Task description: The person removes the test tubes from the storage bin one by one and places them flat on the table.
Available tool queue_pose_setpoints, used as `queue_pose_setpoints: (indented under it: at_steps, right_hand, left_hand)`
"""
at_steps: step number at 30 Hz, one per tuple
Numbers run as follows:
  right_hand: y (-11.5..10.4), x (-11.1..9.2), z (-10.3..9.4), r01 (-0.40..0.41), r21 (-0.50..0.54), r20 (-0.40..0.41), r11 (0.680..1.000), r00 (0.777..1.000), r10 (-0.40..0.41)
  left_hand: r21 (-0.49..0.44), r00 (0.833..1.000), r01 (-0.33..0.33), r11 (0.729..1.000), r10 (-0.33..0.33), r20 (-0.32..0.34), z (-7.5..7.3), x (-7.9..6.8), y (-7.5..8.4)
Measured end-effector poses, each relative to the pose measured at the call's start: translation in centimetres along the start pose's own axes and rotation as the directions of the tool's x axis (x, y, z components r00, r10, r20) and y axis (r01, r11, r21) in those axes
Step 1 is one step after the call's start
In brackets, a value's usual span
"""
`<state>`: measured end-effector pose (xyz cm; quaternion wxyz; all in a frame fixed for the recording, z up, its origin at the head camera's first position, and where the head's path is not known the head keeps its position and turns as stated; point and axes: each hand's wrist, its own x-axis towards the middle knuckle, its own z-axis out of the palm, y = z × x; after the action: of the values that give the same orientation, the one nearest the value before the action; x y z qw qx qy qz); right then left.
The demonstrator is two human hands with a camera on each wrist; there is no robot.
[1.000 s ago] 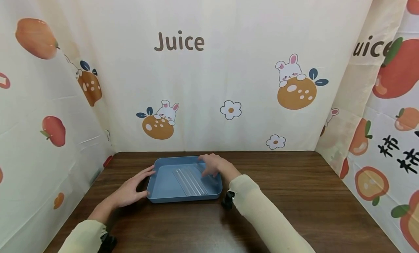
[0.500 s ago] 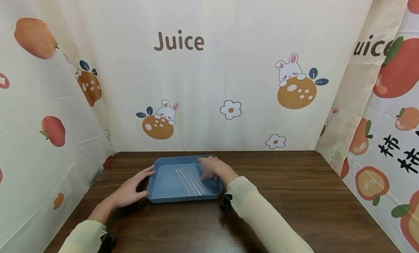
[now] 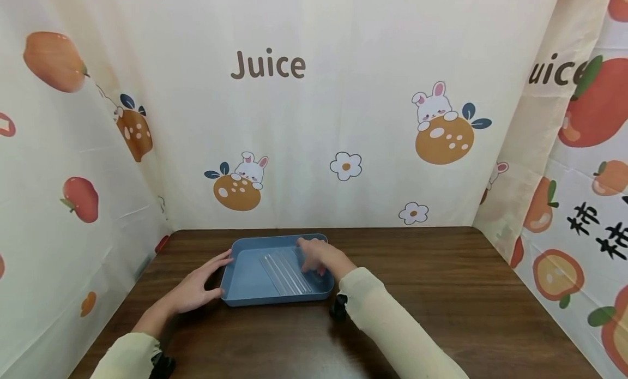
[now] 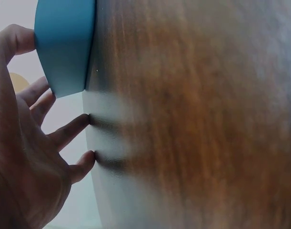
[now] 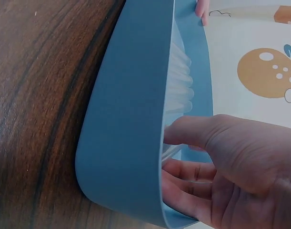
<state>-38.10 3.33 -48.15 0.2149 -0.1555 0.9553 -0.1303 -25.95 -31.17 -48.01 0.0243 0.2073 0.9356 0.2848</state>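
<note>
Head view: I see clear straws (image 3: 285,272) in a blue tray (image 3: 245,272) on the counter (image 3: 417,297), right hand (image 3: 319,255) inside. Left wrist: the left hand (image 4: 31,148) spreads wide, touching the tray. Right wrist: that hand sits narrow around one straw (image 5: 173,152); I can't tell if it grips.

The word "Juice" (image 3: 269,66) is on the cloth (image 3: 343,106) behind the tray (image 3: 245,275). To the tray's right, the side cloth (image 3: 564,166) says "uice" (image 3: 553,72) and "柿" (image 3: 582,217) twice.
</note>
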Motion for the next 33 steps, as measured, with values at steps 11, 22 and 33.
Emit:
queue_pose_setpoints:
  at_steps: [11,22,33]
  right_hand:
    - [-1.0,-1.5,-0.5,-0.020,-0.016,-0.002,1.000,1.000,0.020]
    - [-1.2,-1.9,-0.7,-0.021,-0.051,0.001,0.998,1.000,0.021]
    - [-1.9,-3.1,-1.2,-0.019,-0.107,-0.019,0.994,1.000,0.017]
  left_hand:
    - [-0.007,1.000,0.006,1.000,-0.006,0.000,0.0,0.0,0.2]
    - [-0.010,1.000,0.004,1.000,-0.004,0.000,0.1,-0.1,0.3]
    - [-0.016,1.000,0.006,1.000,-0.006,0.003,0.0,-0.1,0.3]
